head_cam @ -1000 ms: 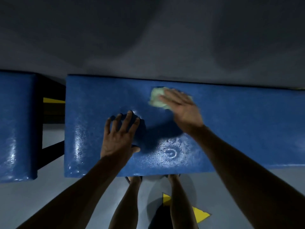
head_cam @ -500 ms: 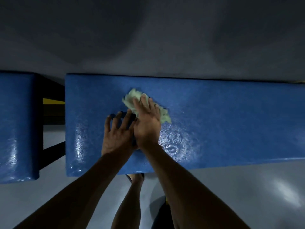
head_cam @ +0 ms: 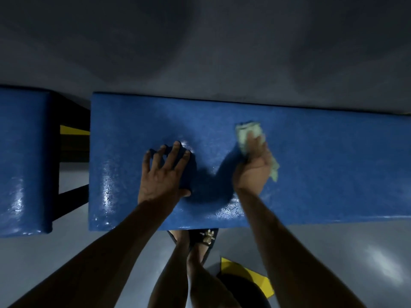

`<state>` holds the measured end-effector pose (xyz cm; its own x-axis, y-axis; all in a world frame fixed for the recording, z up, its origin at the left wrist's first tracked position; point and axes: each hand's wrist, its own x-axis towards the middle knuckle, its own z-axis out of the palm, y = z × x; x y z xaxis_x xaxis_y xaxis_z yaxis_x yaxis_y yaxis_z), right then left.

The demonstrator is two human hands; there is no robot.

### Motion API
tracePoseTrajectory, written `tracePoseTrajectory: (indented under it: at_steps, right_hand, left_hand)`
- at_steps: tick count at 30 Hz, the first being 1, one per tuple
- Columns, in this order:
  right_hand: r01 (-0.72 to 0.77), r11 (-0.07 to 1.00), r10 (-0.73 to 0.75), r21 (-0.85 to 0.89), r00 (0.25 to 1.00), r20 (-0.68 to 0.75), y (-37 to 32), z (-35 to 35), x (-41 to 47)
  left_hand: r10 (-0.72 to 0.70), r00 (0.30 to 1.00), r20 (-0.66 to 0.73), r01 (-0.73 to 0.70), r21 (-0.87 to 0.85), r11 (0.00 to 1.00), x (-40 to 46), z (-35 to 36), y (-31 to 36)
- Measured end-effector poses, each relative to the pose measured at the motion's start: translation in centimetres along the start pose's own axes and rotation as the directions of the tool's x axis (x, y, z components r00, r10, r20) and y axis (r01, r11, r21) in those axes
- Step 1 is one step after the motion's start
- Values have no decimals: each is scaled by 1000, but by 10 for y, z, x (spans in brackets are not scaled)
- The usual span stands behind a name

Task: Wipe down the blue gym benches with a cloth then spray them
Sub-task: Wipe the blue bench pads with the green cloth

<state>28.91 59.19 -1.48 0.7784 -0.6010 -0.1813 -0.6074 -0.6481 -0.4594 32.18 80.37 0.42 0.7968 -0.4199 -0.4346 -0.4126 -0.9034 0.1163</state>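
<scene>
A long blue padded gym bench (head_cam: pixel 322 170) runs across the middle of the view, its near left part shiny. My left hand (head_cam: pixel 164 174) presses flat on its top with the fingers spread. To the right of it my right hand (head_cam: pixel 253 165) presses a crumpled pale green cloth (head_cam: pixel 246 133) against the bench top; cloth sticks out beyond the fingertips and at the hand's right side (head_cam: pixel 274 172). A second blue bench (head_cam: pixel 24 161) stands at the left, apart from the first by a gap.
Black frame bars (head_cam: pixel 71 194) and a yellow part (head_cam: pixel 73 131) show in the gap between the benches. Grey floor (head_cam: pixel 200 45) lies beyond and below. My legs and sandalled feet (head_cam: pixel 200 238) stand at the near edge, next to a yellow shape (head_cam: pixel 246 274) on the floor.
My right hand has swept the cloth left until it was beside my left hand, then back to the right. My left hand has stayed planted on the bench.
</scene>
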Motion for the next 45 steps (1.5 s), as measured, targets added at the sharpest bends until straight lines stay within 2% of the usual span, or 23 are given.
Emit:
tracePoseTrajectory:
  at_steps: [3, 6, 8, 9, 10, 13, 14, 16, 18, 21, 23, 25, 26, 28, 29, 30, 32, 34, 36, 38, 40, 42, 45]
  right_hand:
    - [319, 946, -310, -58, 943, 125, -25, 21, -41]
    - [656, 748, -589, -100, 726, 355, -6, -1, -30]
    - [773, 621, -664, -132, 608, 437, 27, -26, -2]
    - [774, 615, -663, -149, 610, 433, 47, -40, 13]
    - [736, 655, -635, -169, 658, 405, 66, -53, 25]
    - [397, 897, -358, -194, 910, 209, 100, -75, 32]
    - [270, 950, -253, -160, 960, 120, 97, -70, 27]
    - [18, 1000, -18, -18, 999, -32, 67, -45, 10]
    - [-97, 987, 99, 127, 995, -10, 24, -15, -14]
    - [156, 984, -158, 87, 987, 13, -18, 22, -71]
    - [317, 948, -319, 43, 934, 161, -19, 25, -92]
    - [519, 854, -507, 37, 814, 283, 2, 7, -81]
    - [628, 778, -597, 26, 726, 341, 18, -5, -68]
    - [750, 662, -683, 3, 601, 415, 52, -33, -36]
    - [737, 676, -668, -3, 615, 419, 67, -49, -24]
    - [680, 733, -623, -4, 674, 397, 83, -64, -15]
    - [467, 884, -457, 36, 843, 282, 107, -84, -6]
    - [230, 966, -244, 118, 962, 125, 115, -78, -11]
    - [57, 982, -56, 180, 998, -10, 100, -52, -26]
    - [-35, 978, 54, 205, 995, -88, 68, -24, -52]
    - [52, 980, -41, 191, 997, -62, 33, -2, -86]
    - [252, 957, -269, 142, 956, 115, 5, 10, -122]
    - [600, 794, -591, 98, 724, 356, 10, 3, -139]
  left_hand:
    - [-1, 1000, -26, 0, -19, 1000, -1, 1, -1]
    - [17, 999, -50, -18, -14, 1000, -3, 1, -1]
    - [15, 998, -67, -16, -16, 1000, -3, 0, -1]
    - [15, 998, -67, -16, -16, 1000, -3, 0, -2]
    - [18, 998, -58, -19, -11, 1000, -4, 0, -2]
    - [23, 999, -42, -23, -2, 1000, -4, 2, -2]
    - [23, 999, -45, -23, -1, 1000, -4, 2, -3]
    - [25, 998, -49, -25, 3, 1000, -4, 3, -3]
    - [27, 998, -52, -27, -6, 1000, -5, 4, -4]
    - [38, 997, -68, -40, -21, 999, -6, 3, -5]
    - [44, 995, -85, -47, -26, 999, -8, 3, -5]
    - [50, 995, -90, -53, -30, 998, -11, 2, -5]
    - [49, 994, -93, -53, -36, 998, -11, 1, -5]
    - [49, 993, -103, -54, -48, 997, -15, -1, -5]
    - [49, 991, -121, -57, -61, 996, -18, -2, -7]
    - [49, 988, -145, -60, -75, 995, -22, -2, -9]
    - [44, 985, -168, -59, -85, 995, -32, -3, -17]
    - [35, 988, -150, -46, -68, 997, -43, -2, -24]
    - [22, 993, -116, -29, -57, 998, -52, -1, -31]
    - [4, 998, -65, -7, -44, 999, -63, 1, -35]
    - [-6, 1000, -15, 5, -20, 1000, -71, 5, -35]
    - [-31, 999, 37, 31, -13, 999, -74, 7, -30]
    - [-66, 997, 41, 66, -10, 998, -70, 3, -20]
